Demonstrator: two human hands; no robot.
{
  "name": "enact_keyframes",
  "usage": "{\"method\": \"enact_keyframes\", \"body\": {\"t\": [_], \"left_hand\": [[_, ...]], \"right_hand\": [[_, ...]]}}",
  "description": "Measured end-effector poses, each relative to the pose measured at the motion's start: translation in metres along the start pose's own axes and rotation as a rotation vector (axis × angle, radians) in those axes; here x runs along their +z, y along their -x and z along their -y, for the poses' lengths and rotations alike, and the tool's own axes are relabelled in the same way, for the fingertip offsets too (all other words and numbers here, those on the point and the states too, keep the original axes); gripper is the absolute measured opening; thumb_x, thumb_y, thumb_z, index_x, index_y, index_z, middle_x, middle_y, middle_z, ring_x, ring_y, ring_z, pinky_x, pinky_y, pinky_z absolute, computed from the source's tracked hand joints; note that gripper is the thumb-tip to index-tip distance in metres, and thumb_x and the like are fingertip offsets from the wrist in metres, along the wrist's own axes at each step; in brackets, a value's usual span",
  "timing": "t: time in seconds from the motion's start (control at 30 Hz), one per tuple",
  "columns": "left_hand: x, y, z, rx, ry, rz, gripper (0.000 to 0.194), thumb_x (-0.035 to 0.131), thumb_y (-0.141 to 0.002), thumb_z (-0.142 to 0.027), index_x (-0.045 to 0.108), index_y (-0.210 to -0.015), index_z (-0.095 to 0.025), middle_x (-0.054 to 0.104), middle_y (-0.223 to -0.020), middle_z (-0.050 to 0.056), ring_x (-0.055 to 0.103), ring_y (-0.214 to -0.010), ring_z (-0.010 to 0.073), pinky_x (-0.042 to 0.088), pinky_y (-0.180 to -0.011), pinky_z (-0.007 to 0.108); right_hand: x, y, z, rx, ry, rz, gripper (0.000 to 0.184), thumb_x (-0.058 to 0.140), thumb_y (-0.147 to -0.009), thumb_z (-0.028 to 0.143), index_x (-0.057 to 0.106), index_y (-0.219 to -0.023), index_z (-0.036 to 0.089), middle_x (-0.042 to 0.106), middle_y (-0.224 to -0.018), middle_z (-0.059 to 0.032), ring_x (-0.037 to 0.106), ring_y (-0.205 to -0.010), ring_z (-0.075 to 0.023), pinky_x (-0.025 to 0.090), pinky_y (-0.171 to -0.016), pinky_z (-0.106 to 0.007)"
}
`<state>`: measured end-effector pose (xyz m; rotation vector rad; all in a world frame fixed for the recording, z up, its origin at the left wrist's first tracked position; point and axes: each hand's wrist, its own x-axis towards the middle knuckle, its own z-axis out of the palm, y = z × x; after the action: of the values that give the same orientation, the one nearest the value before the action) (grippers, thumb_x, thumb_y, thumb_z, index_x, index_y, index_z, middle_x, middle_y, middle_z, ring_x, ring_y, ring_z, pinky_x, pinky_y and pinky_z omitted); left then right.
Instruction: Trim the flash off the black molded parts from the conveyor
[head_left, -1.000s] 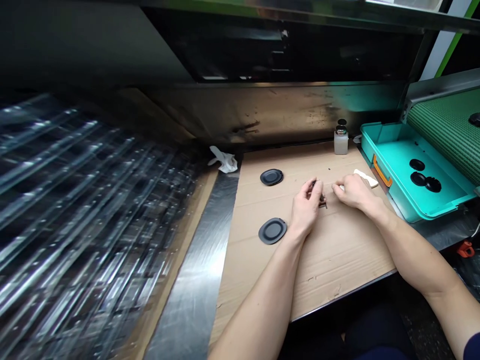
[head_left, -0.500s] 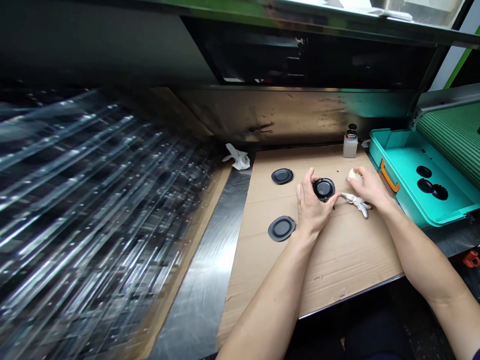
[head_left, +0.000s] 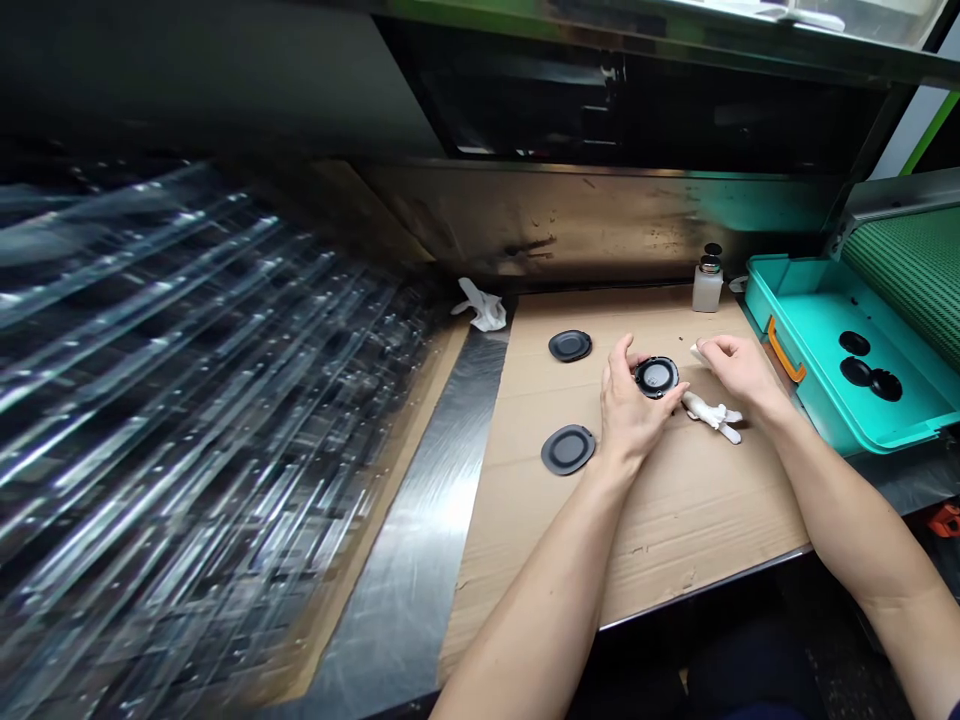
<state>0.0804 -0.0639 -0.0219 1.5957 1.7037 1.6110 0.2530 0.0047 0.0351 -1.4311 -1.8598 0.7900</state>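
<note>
**Round black part, turned face-up in hand**

Round black part (head_left: 656,377): over the cardboard sheet (head_left: 660,500), left hand (head_left: 628,400) clamped on its rim; since a moment ago tilted, pale centre showing. Right hand (head_left: 739,372): fingertips pinched on white cloth (head_left: 712,412), shifted closer. Two loose discs (head_left: 568,449) alongside.

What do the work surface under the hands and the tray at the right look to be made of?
Work surface: corrugated cardboard, matte brown, with creases and a torn spot. Tray: probably moulded plastic, smooth teal with a slight sheen and rounded rim, orange handle on its near wall.
</note>
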Motion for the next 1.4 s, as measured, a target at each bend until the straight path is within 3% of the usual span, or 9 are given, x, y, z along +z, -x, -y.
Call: {"method": "enact_keyframes", "body": {"t": [0.17,0.23,0.43,0.6,0.77,0.9,1.03,1.17,1.4], "left_hand": [[-0.001,0.000,-0.010,-0.053,0.069,0.116,0.037,0.065,-0.092,-0.053,0.067,-0.112,-0.022,0.075,-0.100,0.007,0.069,-0.086,0.0196,0.051,-0.080,0.030],[-0.010,-0.002,-0.018,-0.099,0.092,0.137,0.038,0.049,-0.100,-0.053,0.069,-0.101,-0.021,0.073,-0.085,0.004,0.067,-0.074,0.0172,0.050,-0.071,0.028],[-0.093,0.009,-0.011,-0.272,-0.174,0.111,0.041,0.057,-0.092,-0.055,0.060,-0.114,-0.020,0.074,-0.088,0.004,0.067,-0.066,0.0186,0.050,-0.062,0.028],[-0.144,0.028,0.023,-0.295,-0.578,0.194,0.031,0.056,-0.088,-0.055,0.062,-0.092,-0.025,0.075,-0.091,0.005,0.070,-0.083,0.0238,0.051,-0.078,0.034],[-0.126,0.033,0.023,-0.188,-0.826,0.287,0.037,0.040,-0.098,-0.050,0.064,-0.107,-0.024,0.072,-0.111,0.011,0.069,-0.103,0.0302,0.051,-0.090,0.041],[-0.111,0.031,0.010,-0.232,-0.945,0.344,0.054,0.024,-0.103,-0.046,0.061,-0.131,-0.019,0.063,-0.134,0.018,0.066,-0.117,0.0358,0.050,-0.098,0.048],[-0.107,0.030,-0.005,-0.350,-1.035,0.462,0.070,0.029,-0.097,-0.068,0.056,-0.142,-0.021,0.053,-0.148,0.020,0.064,-0.120,0.0446,0.050,-0.099,0.058],[-0.102,0.026,-0.021,-0.371,-1.116,0.534,0.080,0.035,-0.088,-0.082,0.057,-0.141,-0.025,0.057,-0.141,0.021,0.068,-0.108,0.0487,0.052,-0.090,0.061],[-0.119,0.015,-0.004,-0.281,-1.062,0.584,0.060,0.044,-0.087,-0.063,0.067,-0.125,-0.023,0.067,-0.128,0.020,0.071,-0.108,0.0409,0.054,-0.093,0.052]], "right_hand": [[0.009,-0.009,-0.029,-0.104,0.477,-0.082,0.038,0.056,-0.095,0.043,0.074,-0.121,0.021,0.072,-0.120,-0.0114,0.061,-0.116,-0.0271,0.044,-0.100,-0.036],[0.015,-0.015,-0.044,-0.126,0.532,-0.072,0.041,0.057,-0.094,0.043,0.072,-0.126,0.020,0.069,-0.123,-0.0127,0.058,-0.120,-0.0284,0.042,-0.105,-0.038],[0.023,-0.017,-0.055,-0.132,0.520,-0.076,0.038,0.054,-0.096,0.043,0.071,-0.122,0.022,0.067,-0.121,-0.0116,0.056,-0.118,-0.0295,0.043,-0.102,-0.040],[0.024,-0.011,-0.046,-0.110,0.523,-0.044,0.034,0.055,-0.095,0.040,0.071,-0.119,0.022,0.066,-0.121,-0.0116,0.055,-0.116,-0.0306,0.044,-0.099,-0.041],[0.026,-0.010,-0.047,-0.090,0.517,-0.029,0.034,0.053,-0.097,0.042,0.070,-0.118,0.022,0.065,-0.121,-0.0124,0.053,-0.116,-0.0302,0.043,-0.100,-0.042],[0.029,-0.011,-0.050,-0.088,0.504,-0.032,0.036,0.054,-0.096,0.044,0.069,-0.120,0.023,0.065,-0.121,-0.0121,0.053,-0.118,-0.0305,0.043,-0.099,-0.042],[0.031,-0.012,-0.051,-0.097,0.505,-0.032,0.035,0.054,-0.097,0.043,0.069,-0.119,0.022,0.064,-0.122,-0.0123,0.053,-0.117,-0.0303,0.043,-0.099,-0.042],[0.032,-0.012,-0.052,-0.105,0.499,-0.023,0.035,0.053,-0.097,0.042,0.069,-0.120,0.021,0.064,-0.124,-0.0131,0.052,-0.117,-0.0299,0.043,-0.100,-0.042],[0.032,-0.007,-0.046,-0.072,0.499,-0.010,0.031,0.052,-0.097,0.036,0.068,-0.117,0.018,0.064,-0.123,-0.0144,0.052,-0.117,-0.0294,0.043,-0.100,-0.043]]}}
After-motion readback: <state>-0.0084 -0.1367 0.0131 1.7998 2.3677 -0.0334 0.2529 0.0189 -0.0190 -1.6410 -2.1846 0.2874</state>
